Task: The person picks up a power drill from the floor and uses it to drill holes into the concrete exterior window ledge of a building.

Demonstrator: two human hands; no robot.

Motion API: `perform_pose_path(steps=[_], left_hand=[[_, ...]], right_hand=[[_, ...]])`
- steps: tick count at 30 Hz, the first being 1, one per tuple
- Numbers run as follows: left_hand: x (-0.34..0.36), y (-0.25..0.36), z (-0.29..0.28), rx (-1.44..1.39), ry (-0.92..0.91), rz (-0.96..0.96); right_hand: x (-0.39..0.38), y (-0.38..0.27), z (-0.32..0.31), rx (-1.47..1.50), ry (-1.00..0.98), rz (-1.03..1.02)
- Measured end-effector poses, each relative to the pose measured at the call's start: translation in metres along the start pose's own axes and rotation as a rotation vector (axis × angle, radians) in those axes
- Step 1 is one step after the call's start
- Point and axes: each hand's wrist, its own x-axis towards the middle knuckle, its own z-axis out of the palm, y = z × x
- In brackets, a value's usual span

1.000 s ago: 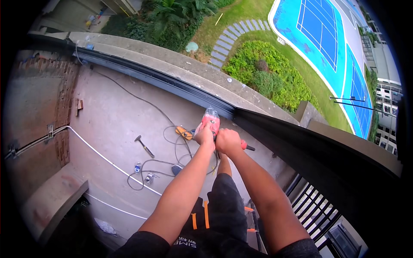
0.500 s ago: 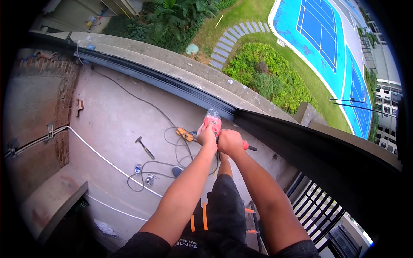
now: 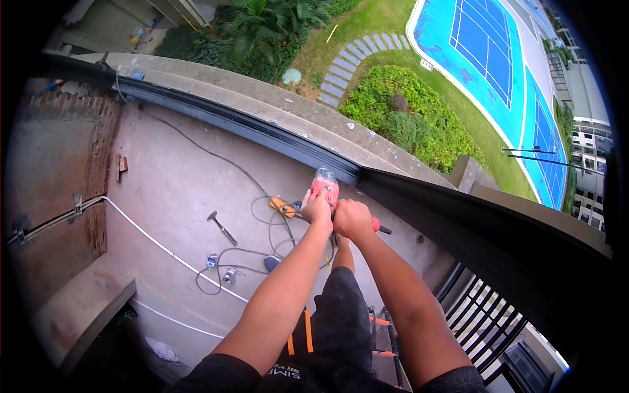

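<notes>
A red power drill [image 3: 325,187] with a clear cup at its front end is held in both of my hands, its front close to the dark metal rail [image 3: 262,136]. My left hand [image 3: 317,211] is closed around the drill's body. Just behind and to the right, my right hand [image 3: 352,219] wraps the rear grip, and a red and black end [image 3: 381,226] sticks out beyond it. The grip is mostly covered by my fingers. Whether the drill's tip touches the rail I cannot tell.
A hammer [image 3: 221,227] lies on the floor beside a looping dark cord [image 3: 226,159]. An orange and dark object [image 3: 282,207] sits left of my hands. A white pipe [image 3: 157,242] crosses the floor. Black railings [image 3: 481,321] stand at right; beyond the ledge [image 3: 196,77] is a drop to a garden.
Both hands keep their hold on the drill in nearly the same place. The whole view has shifted very slightly.
</notes>
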Motion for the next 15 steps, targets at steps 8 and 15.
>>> perform_pose_path(steps=[8, 15], left_hand=[[-0.0078, 0.0063, 0.0009, 0.087, -0.013, 0.004], [-0.0041, 0.0053, 0.0017, 0.095, -0.001, 0.01]], right_hand=[[-0.0008, 0.0034, 0.0064, 0.015, 0.017, 0.0], [0.0009, 0.0017, 0.004, 0.021, -0.007, 0.017]])
